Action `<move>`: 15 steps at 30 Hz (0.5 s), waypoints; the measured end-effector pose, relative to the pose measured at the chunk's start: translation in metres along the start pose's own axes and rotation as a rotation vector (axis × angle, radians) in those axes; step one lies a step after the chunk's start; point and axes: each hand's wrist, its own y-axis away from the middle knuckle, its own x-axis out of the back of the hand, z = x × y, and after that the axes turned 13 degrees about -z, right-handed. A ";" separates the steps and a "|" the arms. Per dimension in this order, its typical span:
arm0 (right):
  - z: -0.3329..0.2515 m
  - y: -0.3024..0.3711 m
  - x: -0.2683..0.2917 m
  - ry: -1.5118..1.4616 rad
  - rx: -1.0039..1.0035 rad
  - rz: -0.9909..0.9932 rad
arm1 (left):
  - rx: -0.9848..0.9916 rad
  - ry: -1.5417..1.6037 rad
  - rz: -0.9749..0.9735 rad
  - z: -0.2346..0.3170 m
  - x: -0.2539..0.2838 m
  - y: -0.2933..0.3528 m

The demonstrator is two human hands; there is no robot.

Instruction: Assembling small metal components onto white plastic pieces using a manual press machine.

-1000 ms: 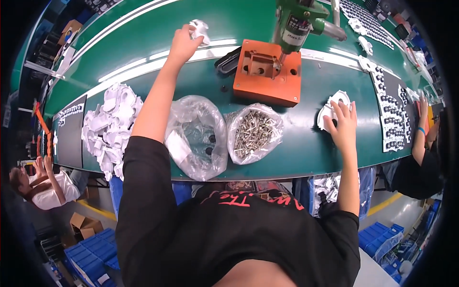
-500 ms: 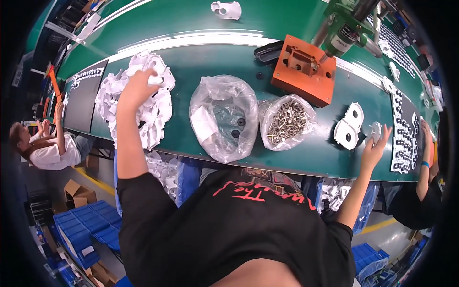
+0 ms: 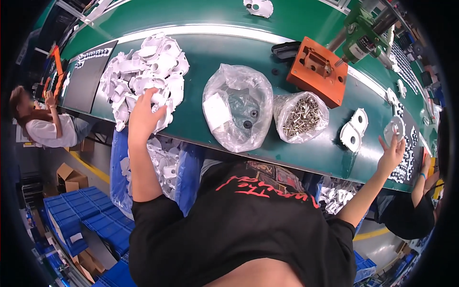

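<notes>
My left hand (image 3: 145, 116) rests over the near side of a heap of white plastic housings (image 3: 165, 52), its fingers and thumb spread apart. Some fingertips are hidden among the parts, but no housing is lifted. At the right, my right hand (image 3: 393, 154) pinches a clear round plastic cover (image 3: 395, 128) by its lower rim and holds it upright. Just left of that hand, a single white housing (image 3: 354, 130) with two round openings lies on the green table.
An open clear bag (image 3: 237, 107) holds a few black round pieces; beside it stands a bag of screws (image 3: 302, 117). Behind are an orange fixture (image 3: 318, 71) and a green press (image 3: 359, 40). Black-and-white parts (image 3: 409, 148) line the right. Co-workers sit at both sides.
My left hand has moved from the far part of the heap to its near side. My right hand has shifted right with the clear cover, now turned broadside. The whole view has swung slightly.
</notes>
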 end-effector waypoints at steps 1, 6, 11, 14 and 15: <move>-0.010 0.000 -0.008 0.051 -0.046 0.041 | -0.046 0.061 0.021 -0.003 -0.002 -0.003; -0.047 0.005 -0.059 -0.274 0.027 -0.275 | -0.189 0.176 0.070 -0.011 -0.001 -0.021; -0.077 0.022 -0.129 -0.272 0.108 -0.568 | -0.219 0.694 -0.026 0.000 0.006 -0.033; -0.096 0.032 -0.168 -0.261 0.113 -0.682 | -0.341 0.848 -0.008 0.013 0.007 -0.042; -0.101 0.035 -0.180 -0.263 0.118 -0.715 | -0.332 0.656 0.014 0.017 0.006 -0.044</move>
